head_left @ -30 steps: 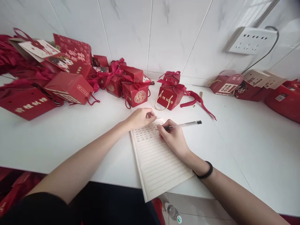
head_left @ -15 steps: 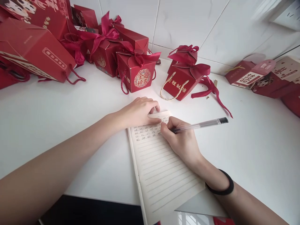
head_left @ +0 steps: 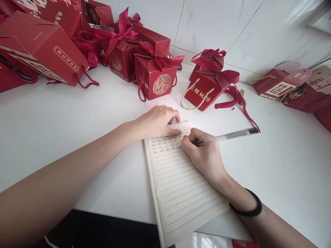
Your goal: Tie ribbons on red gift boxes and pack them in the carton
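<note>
On the left, a big red box [head_left: 43,48] and, nearer the middle, a red box with a round gold emblem [head_left: 160,82] stand on the worktop [head_left: 77,113] beyond the arms; a wide sweep of the left forearm could perhaps knock them, though both look well clear. The left hand [head_left: 161,120] lies across the top of the notebook [head_left: 188,193], fingers loosely curled and gripping nothing that shows, thumb stretched over the page. If that light hold lifts, the notebook might swivel under the pen's push, more so because its lower end juts past the front edge of the worktop, where a downward press could bend or tip it. Farther right, the side of the right hand [head_left: 207,158] lies over the page, so fresh ink could smear if the hand drags across it. The back end of the pen [head_left: 229,135] overlaps the tip of a loose red ribbon [head_left: 229,103] in this view; whether they touch I cannot tell, but a snag seems possible if they do. As for position, the notebook sits beneath both hands, its top part partly covered by the left, its lower lined area open below and left of the right. The pen is pinched in the right grip, nib end down and leftward at the last row of figures, barrel slanting up and rightward.
</note>
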A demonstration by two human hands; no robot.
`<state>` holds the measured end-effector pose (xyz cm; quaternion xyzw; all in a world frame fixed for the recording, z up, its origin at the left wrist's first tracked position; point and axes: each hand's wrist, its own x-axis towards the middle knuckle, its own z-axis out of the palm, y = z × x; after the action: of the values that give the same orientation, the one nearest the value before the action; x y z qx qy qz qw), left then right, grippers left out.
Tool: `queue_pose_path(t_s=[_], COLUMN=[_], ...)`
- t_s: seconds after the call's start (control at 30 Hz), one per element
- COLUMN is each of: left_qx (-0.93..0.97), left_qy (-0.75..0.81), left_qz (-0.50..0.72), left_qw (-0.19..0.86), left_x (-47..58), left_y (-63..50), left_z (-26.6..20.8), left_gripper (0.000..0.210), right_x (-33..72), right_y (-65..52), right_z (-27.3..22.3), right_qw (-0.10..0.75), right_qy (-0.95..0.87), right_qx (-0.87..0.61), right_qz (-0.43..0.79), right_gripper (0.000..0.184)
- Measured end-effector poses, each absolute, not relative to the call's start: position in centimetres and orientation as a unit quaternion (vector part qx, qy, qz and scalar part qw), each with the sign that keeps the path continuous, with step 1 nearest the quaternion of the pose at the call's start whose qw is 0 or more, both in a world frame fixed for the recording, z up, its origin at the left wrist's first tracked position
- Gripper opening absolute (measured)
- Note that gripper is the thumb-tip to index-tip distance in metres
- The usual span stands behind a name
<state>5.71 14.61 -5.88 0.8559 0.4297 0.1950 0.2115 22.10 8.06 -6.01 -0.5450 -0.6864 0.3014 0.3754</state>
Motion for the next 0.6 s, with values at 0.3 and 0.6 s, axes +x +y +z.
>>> queue_pose_path(t_s=[0.3, 0.6], left_qx=[0.859, 0.858], left_qy=[0.422, 0.423], left_qz=[0.198, 0.198], left_qw=[0.212, 0.212], left_x=[5.70, 5.67], left_y=[14.66, 14.70], left_z=[-5.90, -6.08], left_gripper=[0.022, 0.023], right_x=[22.08, 21.95], right_y=[7.99, 7.99], right_z=[-6.03, -5.92], right_qw=[0.365, 0.371], right_qy=[-0.690, -0.685], right_qx=[-0.544, -0.548], right_qz=[0.307, 0.303], right_gripper=[0.030, 0.029])
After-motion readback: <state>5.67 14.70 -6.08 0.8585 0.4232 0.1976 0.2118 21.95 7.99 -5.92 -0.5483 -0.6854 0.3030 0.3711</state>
